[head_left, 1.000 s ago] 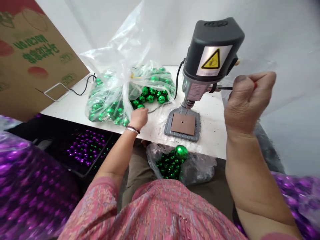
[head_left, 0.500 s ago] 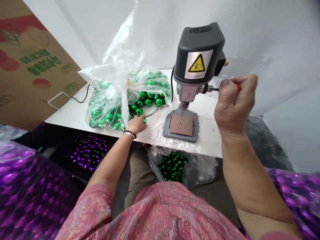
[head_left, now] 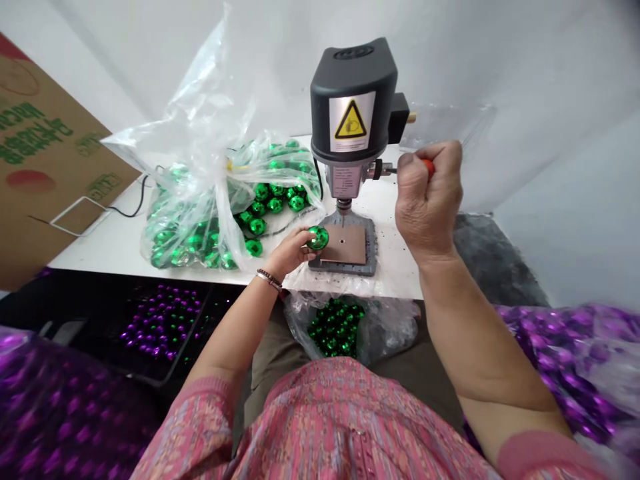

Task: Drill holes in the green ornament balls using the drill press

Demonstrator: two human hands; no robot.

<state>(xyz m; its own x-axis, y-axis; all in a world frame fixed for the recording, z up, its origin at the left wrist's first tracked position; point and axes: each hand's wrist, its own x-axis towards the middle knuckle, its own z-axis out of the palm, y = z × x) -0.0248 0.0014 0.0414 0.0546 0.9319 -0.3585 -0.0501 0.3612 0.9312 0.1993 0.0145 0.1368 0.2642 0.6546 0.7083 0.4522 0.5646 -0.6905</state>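
Note:
Pinched in the fingers of my left hand point(head_left: 291, 252) is a shiny green faceted ball point(head_left: 318, 238), held at the left edge of a brown square plate point(head_left: 350, 245) with a small hole in it. That plate lies on the grey base point(head_left: 371, 248) of a small drill press point(head_left: 353, 100), whose thin bit points down above the hole. My right hand point(head_left: 430, 197) is closed round the red-knobbed lever point(head_left: 428, 168) at the press's right side. More green balls point(head_left: 257, 227) lie in and beside a clear plastic bag point(head_left: 210, 180) left of the press.
A cardboard box point(head_left: 55, 160) stands at the left, near a black cable. Below the table edge, an open bag point(head_left: 395, 327) of green balls rests at my lap. Purple balls fill a dark tray point(head_left: 160, 320) and large bags point(head_left: 555, 360) on both sides.
My left hand has moved right from the pile to the press plate, now with a green ball in its fingers. My right hand stays on the lever. The whole view has shifted.

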